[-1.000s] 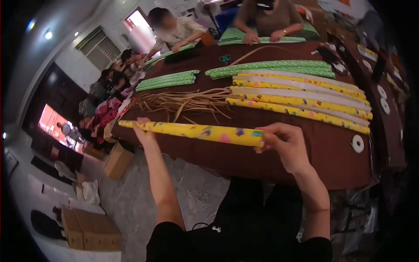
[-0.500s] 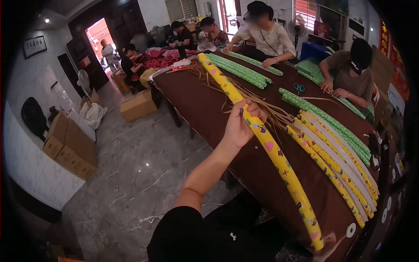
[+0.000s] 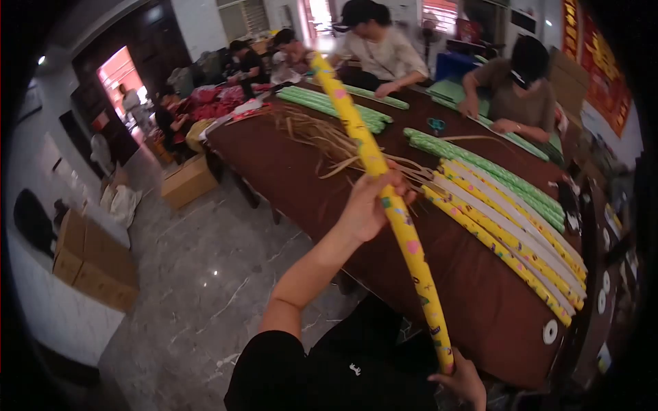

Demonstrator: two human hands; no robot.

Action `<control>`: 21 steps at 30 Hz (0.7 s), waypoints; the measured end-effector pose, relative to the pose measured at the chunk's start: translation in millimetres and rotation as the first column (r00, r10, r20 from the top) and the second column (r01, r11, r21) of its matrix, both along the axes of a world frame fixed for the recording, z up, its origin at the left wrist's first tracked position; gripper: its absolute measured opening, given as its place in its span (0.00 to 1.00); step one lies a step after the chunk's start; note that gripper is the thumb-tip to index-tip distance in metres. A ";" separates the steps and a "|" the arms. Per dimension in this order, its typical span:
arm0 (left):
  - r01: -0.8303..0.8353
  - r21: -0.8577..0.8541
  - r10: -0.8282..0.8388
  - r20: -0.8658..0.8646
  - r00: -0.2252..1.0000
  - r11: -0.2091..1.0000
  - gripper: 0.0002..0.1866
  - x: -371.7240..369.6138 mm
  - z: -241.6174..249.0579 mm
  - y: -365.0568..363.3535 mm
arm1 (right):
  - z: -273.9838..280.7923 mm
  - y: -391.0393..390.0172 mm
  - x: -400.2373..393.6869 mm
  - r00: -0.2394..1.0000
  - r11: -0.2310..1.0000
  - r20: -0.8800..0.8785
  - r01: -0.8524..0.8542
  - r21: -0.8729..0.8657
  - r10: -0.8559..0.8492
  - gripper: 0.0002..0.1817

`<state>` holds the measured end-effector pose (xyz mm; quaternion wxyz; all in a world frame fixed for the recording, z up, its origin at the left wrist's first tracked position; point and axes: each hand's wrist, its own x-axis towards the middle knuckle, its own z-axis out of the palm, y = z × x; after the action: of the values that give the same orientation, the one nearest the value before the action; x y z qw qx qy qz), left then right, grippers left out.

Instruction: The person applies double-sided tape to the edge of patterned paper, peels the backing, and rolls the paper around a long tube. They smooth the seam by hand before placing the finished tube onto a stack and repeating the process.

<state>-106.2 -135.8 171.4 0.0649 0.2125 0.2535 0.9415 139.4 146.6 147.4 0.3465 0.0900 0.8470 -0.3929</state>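
Observation:
My left hand is wrapped around the middle of a long yellow roll of printed wrapping paper, holding it raised at a slant over the table's near edge. At its lower end, my right hand grips the roll close to my body; part of that hand is out of sight behind the roll. The upper end points away from me. Under and beyond the roll lies a pile of brown strips. To the right, several more yellow rolls lie side by side with pale strips along them.
The brown-covered table also carries green rolls, teal scissors and a white tape roll. Two people work across it with green rolls. Cardboard boxes stand on the floor at left.
The yellow roll now stands steeper, its lower end shifted left. My right hand has come further into view at that end. The camera view has turned slightly right.

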 end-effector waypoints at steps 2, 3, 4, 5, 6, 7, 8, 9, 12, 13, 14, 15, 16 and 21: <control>-0.102 -0.061 0.100 -0.035 0.994 0.993 0.20 5.4 -3.4 -4.9 | -36.0 6.4 0.1 0.947 0.998 -0.317 -0.038 0.056 0.054 0.29; -0.155 -0.107 0.157 0.012 0.988 0.982 0.20 7.2 -2.2 -6.4 | -63.3 11.2 2.9 0.813 0.990 -0.569 -0.058 0.125 0.119 0.27; -0.171 -0.090 0.176 0.053 0.983 0.981 0.21 11.6 -1.0 -5.4 | -85.6 12.7 6.9 0.772 0.986 -0.620 -0.052 0.160 0.141 0.28; -0.143 -0.083 0.143 -0.007 0.990 0.986 0.22 7.7 -4.8 -6.3 | -98.9 15.1 10.4 0.735 0.978 -0.656 -0.040 0.207 0.169 0.29; -0.111 -0.080 0.103 -0.091 0.990 0.991 0.21 1.4 -11.2 -9.5 | -109.2 16.4 16.8 0.695 0.969 -0.691 -0.032 0.245 0.197 0.28; -0.011 -0.049 0.006 -0.114 0.994 0.999 0.21 -2.5 -13.1 -8.0 | -118.0 14.6 24.9 0.655 0.956 -0.716 -0.035 0.293 0.243 0.28; 0.066 -0.050 -0.071 -0.104 0.992 0.997 0.21 -3.0 -10.1 -1.0 | -123.5 8.1 32.7 0.654 0.970 -0.736 0.010 0.242 0.177 0.28; 0.077 -0.101 -0.089 -0.122 0.989 0.992 0.23 -6.0 -8.8 4.7 | -127.1 3.3 38.2 0.640 0.979 -0.758 0.041 0.200 0.128 0.27; 0.080 -0.232 -0.125 -0.183 0.975 0.969 0.29 -8.1 -2.1 39.6 | -152.5 -5.7 64.9 0.630 0.991 -0.775 0.124 0.047 -0.042 0.28; 0.126 -0.227 -0.169 -0.183 0.969 0.966 0.29 -3.6 3.0 60.7 | -159.8 -10.1 72.7 0.629 0.984 -0.775 0.170 0.052 -0.068 0.28; 0.094 -0.284 -0.156 -0.203 0.967 0.954 0.30 8.7 11.7 83.5 | -168.3 -15.7 77.9 0.621 0.979 -0.765 0.194 -0.058 -0.168 0.28; 0.053 -0.339 -0.136 -0.227 0.964 0.939 0.31 18.9 15.8 99.5 | -178.7 -22.8 81.5 0.610 0.963 -0.747 0.209 -0.168 -0.263 0.29; 0.109 -0.418 -0.274 -0.358 0.893 0.902 0.37 19.3 3.8 114.7 | -194.2 -32.1 85.1 0.491 0.941 -0.806 0.240 -0.239 -0.330 0.29; -0.032 -0.829 -0.759 -0.526 0.383 0.558 0.41 83.5 -38.6 189.7 | -187.0 -35.0 66.9 0.118 0.712 -0.740 0.406 -0.573 -0.662 0.28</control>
<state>-22.7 53.9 132.8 0.2408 0.6598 0.5394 0.4645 206.3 111.6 -39.6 -0.3477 0.1137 0.7410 -0.5631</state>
